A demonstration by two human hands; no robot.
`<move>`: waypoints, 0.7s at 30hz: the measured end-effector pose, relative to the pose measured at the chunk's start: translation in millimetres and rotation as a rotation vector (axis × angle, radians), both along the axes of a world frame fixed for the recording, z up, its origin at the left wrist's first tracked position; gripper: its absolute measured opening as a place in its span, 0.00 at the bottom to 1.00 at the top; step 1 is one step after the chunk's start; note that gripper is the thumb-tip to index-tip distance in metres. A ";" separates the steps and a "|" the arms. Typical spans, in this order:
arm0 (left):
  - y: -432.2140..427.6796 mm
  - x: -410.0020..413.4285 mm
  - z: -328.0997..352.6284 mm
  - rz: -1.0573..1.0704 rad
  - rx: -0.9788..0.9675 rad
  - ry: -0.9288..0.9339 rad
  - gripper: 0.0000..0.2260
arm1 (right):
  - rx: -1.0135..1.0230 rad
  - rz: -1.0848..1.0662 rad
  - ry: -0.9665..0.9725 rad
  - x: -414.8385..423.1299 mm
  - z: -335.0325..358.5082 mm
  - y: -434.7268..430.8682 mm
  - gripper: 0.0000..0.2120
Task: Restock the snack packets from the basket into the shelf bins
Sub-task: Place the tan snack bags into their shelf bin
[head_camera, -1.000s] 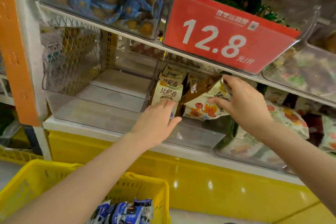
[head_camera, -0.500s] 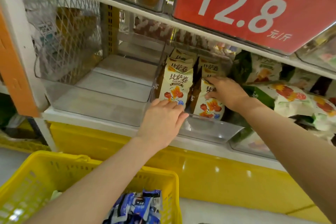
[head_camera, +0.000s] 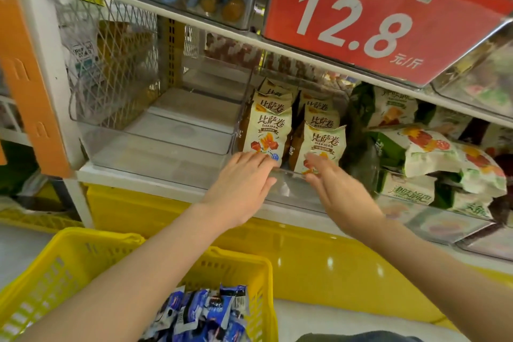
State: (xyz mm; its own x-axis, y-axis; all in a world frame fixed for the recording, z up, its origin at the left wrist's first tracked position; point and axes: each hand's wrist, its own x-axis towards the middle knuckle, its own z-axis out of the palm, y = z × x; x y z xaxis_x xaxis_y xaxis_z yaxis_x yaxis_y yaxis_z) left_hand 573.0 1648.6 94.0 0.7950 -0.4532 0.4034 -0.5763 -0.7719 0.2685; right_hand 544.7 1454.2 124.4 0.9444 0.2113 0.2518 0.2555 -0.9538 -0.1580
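Observation:
Cream and brown snack packets (head_camera: 268,130) stand upright in two rows inside a clear shelf bin (head_camera: 294,191). My left hand (head_camera: 241,183) lies flat with straight fingers at the bin's front rim, fingertips by the left front packet. My right hand (head_camera: 338,189) is open, its fingers straight and a little blurred, just in front of the right front packet (head_camera: 323,141). Neither hand holds anything. Below, a yellow basket (head_camera: 83,253) contains several blue and white packets (head_camera: 205,314).
An empty clear bin (head_camera: 155,144) sits left of the filled one, beside an orange upright (head_camera: 25,72). Green and white packets (head_camera: 433,153) fill the bin to the right. A red 12.8 price sign (head_camera: 374,16) hangs from the shelf above. A yellow base panel (head_camera: 305,253) runs below.
My right hand let go of the right front packet and drew back to the bin's front. The packets now stand in two neat rows. My left hand stayed at the rim.

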 end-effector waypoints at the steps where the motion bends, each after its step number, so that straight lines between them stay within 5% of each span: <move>1: 2.7 -5.0 1.5 -0.013 0.014 0.012 0.19 | -0.053 0.017 0.006 -9.9 -5.8 2.5 0.23; 5: 19.1 -31.6 13.5 -0.045 -0.001 0.065 0.20 | -0.179 -0.010 -0.019 -34.8 -16.1 15.6 0.27; 11: 89.0 -90.1 2.8 0.128 -0.106 0.047 0.17 | -0.033 0.126 -0.054 -66.5 -29.1 67.5 0.15; 16: 177.8 -117.2 -58.7 0.448 -0.127 0.227 0.10 | 0.058 0.223 0.144 -70.5 -80.4 135.5 0.15; 21: 259.2 -148.7 -127.4 0.775 -0.097 0.437 0.14 | 0.071 0.248 0.521 -76.2 -155.0 204.4 0.18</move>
